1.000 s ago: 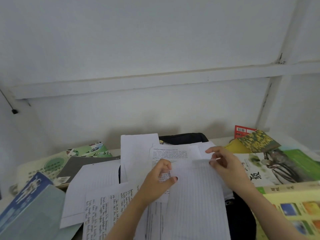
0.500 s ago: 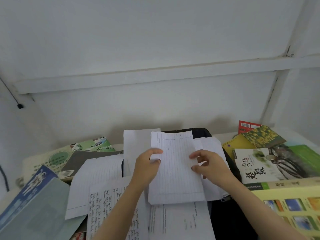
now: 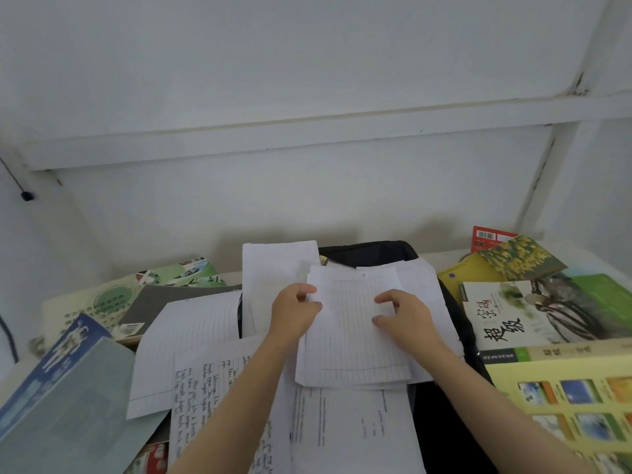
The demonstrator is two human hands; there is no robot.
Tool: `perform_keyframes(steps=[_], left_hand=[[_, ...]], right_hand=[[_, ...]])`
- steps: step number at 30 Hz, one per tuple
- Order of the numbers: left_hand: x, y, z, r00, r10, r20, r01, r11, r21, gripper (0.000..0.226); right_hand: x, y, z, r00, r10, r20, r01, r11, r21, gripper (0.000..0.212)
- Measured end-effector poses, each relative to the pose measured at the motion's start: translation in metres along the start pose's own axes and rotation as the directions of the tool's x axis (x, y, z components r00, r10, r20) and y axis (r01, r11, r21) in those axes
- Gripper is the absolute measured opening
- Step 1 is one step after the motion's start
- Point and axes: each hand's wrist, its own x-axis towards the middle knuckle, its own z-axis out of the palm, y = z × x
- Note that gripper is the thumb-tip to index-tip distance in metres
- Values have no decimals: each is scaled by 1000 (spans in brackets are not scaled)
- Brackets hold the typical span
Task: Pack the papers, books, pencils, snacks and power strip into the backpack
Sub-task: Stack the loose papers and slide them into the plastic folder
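White wall (image 3: 307,80) behind, pale desk (image 3: 444,257) crowded with paper. A small stack of lined sheets (image 3: 355,350) lies over the black backpack (image 3: 369,253) at mid-desk, probably being squared up before it goes in. The left hand (image 3: 294,311) pinches the stack's left edge. The right hand (image 3: 407,316) rests on top with fingers bent and tips on the paper; grip or mere press, cannot tell. The stock is thin, limp and faintly ruled. A handwritten page (image 3: 212,398) lies near left, and glossy books (image 3: 533,313) lie to the right.

One wide-angle camera, worn on the person's head, looks forward and down at the counter (image 3: 444,258) from close above the papers (image 3: 355,340). It faces the wall (image 3: 307,80), which fills its upper half.
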Motion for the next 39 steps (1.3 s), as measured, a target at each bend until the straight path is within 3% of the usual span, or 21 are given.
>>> perform_keyframes(steps=[3, 5, 13, 16, 22, 28, 33, 39], left_hand=[[-2, 4, 2, 998, -53, 41, 55, 996, -66, 34], [-5, 5, 6, 997, -49, 60, 52, 998, -44, 34], [-16, 5, 22, 985, 55, 162, -72, 992, 105, 32], [-18, 5, 28, 983, 62, 173, -86, 986, 140, 32], [-23, 5, 33, 985, 49, 163, -74, 986, 148, 33], [-27, 8, 35, 990, 40, 138, -56, 993, 108, 31], [-31, 16, 36, 993, 78, 89, -77, 997, -18, 26], [-31, 36, 32, 991, 104, 79, -88, 980, -179, 27]], right_hand=[[1, 0, -7, 998, 55, 41, -60, 986, 157, 23], [1, 2, -11, 997, 41, 59, -50, 986, 159, 20], [3, 18, -24, 990, -122, -65, 107, 976, -192, 23], [7, 23, -19, 998, -56, -5, 53, 963, -264, 32], [14, 18, -30, 999, 33, 42, -37, 994, 107, 24], [19, 17, -46, 995, 80, 61, -96, 943, 319, 26], [16, 13, -57, 995, -92, 33, 68, 899, 432, 31], [15, 7, -72, 935, -332, -124, 346, 782, 518, 38]])
